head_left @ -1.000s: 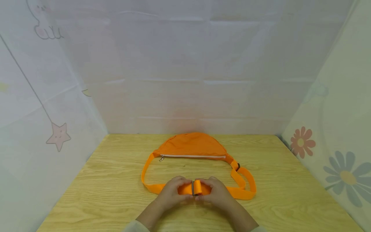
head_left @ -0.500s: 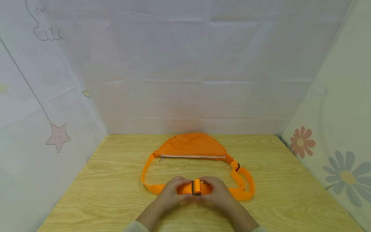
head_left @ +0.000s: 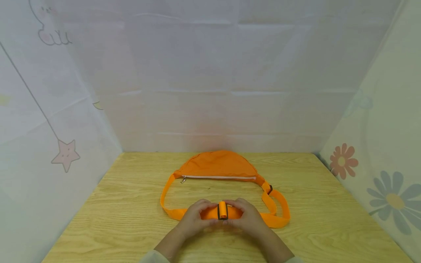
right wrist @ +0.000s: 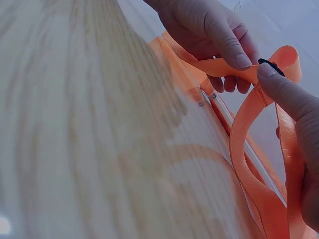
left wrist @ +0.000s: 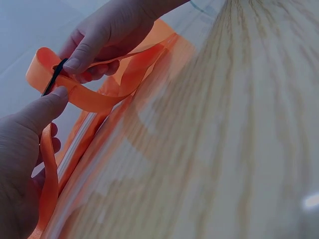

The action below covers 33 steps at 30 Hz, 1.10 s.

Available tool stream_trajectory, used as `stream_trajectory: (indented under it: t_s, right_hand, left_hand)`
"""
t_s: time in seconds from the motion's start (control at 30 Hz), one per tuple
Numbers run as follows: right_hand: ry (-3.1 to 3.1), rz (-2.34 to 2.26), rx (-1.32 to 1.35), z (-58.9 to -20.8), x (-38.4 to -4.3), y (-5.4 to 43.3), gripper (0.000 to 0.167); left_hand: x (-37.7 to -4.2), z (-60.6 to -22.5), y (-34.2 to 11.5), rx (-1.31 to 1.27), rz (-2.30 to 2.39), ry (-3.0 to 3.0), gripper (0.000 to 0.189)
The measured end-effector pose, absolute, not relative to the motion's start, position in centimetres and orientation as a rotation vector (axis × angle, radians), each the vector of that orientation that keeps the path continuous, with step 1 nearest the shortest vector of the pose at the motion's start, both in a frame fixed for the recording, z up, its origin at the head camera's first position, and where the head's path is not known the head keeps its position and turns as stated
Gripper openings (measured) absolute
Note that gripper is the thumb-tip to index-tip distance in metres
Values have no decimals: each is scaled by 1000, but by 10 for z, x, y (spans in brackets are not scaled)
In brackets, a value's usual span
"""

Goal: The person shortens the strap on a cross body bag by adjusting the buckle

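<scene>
An orange waist bag (head_left: pixel 217 164) with a white zipper lies at the back of the table, its strap (head_left: pixel 274 220) looping toward me. Between my hands, a dark slide buckle (head_left: pixel 222 212) is raised in the strap, and a short webbing loop stands up through it. My left hand (head_left: pixel 194 218) pinches the strap at the buckle's left side. On the other side, my right hand (head_left: pixel 249 218) pinches the strap and buckle edge; its thumb (right wrist: pixel 281 87) presses by the dark bar in the right wrist view. The curled fingers beneath the strap are partly hidden.
A second dark buckle (head_left: pixel 270 189) sits on the strap near the bag's right end. The zipper pull (head_left: pixel 183 179) hangs at the left end. The wood-grain table (head_left: pixel 131 204) is bordered by a pale back sheet (head_left: pixel 210 91) and printed side sheets.
The webbing loop has shifted slightly left and up, and now appears centred inside the buckle frame. Both hands keep their hold with small finger movements; the bag has not moved.
</scene>
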State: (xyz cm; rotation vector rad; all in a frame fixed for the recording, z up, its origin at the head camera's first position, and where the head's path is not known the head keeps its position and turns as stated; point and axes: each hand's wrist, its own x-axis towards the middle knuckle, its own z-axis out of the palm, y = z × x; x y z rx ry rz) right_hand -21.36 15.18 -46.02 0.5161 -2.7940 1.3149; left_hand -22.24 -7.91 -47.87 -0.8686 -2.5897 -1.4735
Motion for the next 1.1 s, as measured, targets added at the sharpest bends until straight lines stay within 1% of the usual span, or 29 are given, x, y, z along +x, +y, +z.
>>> stream_trajectory:
  t_s: [0.3,0.6,1.1]
  right_hand:
    - [-2807,1329,496,-460,-214,151,63]
    - [-2732,1510,452,-465,-215,151,52]
    - [-2728,1559,491,-460,-212,152,48]
  left_hand:
    - [-222,-478,-79,-847,-1500,-2608,42]
    - [-222,-477,-79,-830,-1547,-2599,42]
    - [-223,-479,-79,-816,-1516,-2621,44]
